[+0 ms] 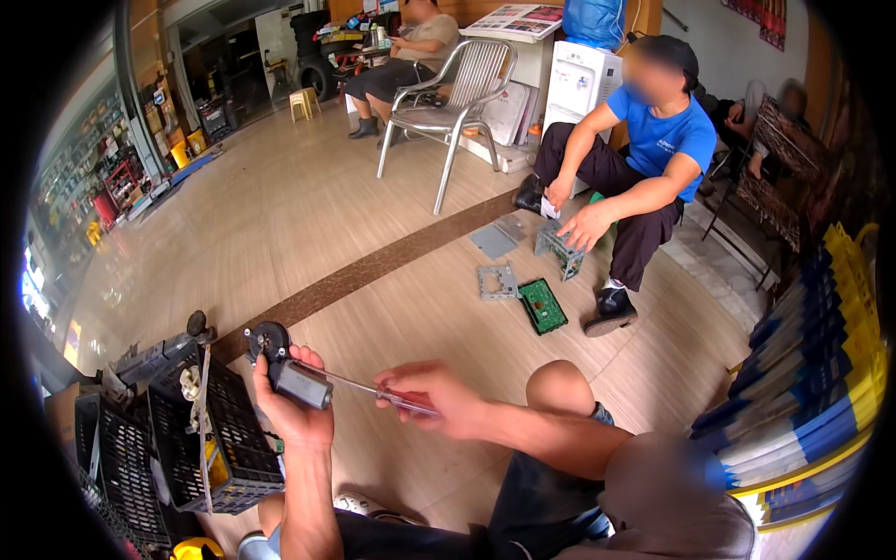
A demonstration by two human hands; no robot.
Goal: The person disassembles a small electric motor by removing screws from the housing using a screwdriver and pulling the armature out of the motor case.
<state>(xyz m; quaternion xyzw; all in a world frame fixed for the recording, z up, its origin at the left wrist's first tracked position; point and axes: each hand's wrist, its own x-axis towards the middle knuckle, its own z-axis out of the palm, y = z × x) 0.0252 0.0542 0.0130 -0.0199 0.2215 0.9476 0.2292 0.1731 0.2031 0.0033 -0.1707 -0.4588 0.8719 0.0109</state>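
Observation:
My left hand (297, 411) is closed around a small electric motor (304, 385) with a silver cylindrical body and a round black gear housing at its upper end. In my right hand (437, 394) is a screwdriver (408, 402) with a clear handle, its thin shaft pointing left toward the motor. The shaft's tip reaches the motor's upper edge near my left fingers; whether it touches a screw I cannot tell. Both hands are held above the floor, in front of my knees.
Black plastic crates (224, 448) with parts stand at my left. Ahead, a seated person in blue (667, 140) handles a grey metal frame (560, 247). Near it lie a green circuit board (543, 306), a grey bracket (497, 282) and a flat plate (497, 239). A metal chair (453, 89) stands beyond.

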